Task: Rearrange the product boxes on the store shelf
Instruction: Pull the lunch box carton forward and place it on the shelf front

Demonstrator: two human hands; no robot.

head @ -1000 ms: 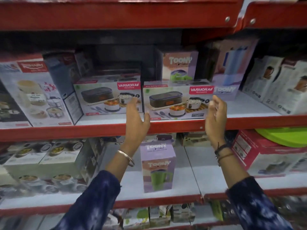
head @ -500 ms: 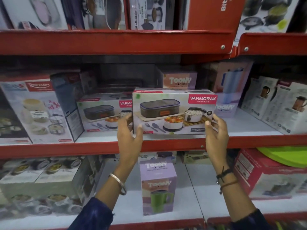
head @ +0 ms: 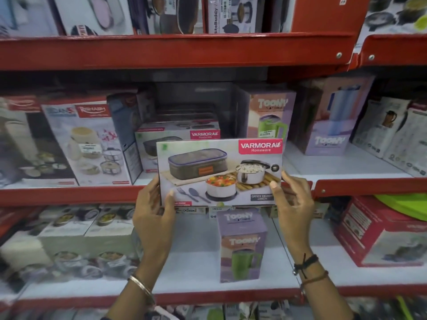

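Note:
I hold a flat Varmora lunch-set box point(head: 219, 172) in front of the red middle shelf point(head: 69, 195), its printed face toward me. My left hand point(head: 153, 211) grips its lower left corner and my right hand point(head: 290, 202) grips its lower right corner. A second Varmora box point(head: 180, 137) stays on the shelf behind it, partly hidden. A purple Toony box point(head: 269, 116) stands on the shelf behind and to the right.
A Rishabh box point(head: 90, 144) leans at the left of the middle shelf. A larger Toony box point(head: 330, 125) and white jug boxes point(head: 390, 132) stand to the right. On the lower shelf stand a small Toony box point(head: 241, 245) and a red box point(head: 383, 232).
Both hands took hold of the right Varmora box and pulled it off the shelf toward me. The Toony box behind it is now uncovered.

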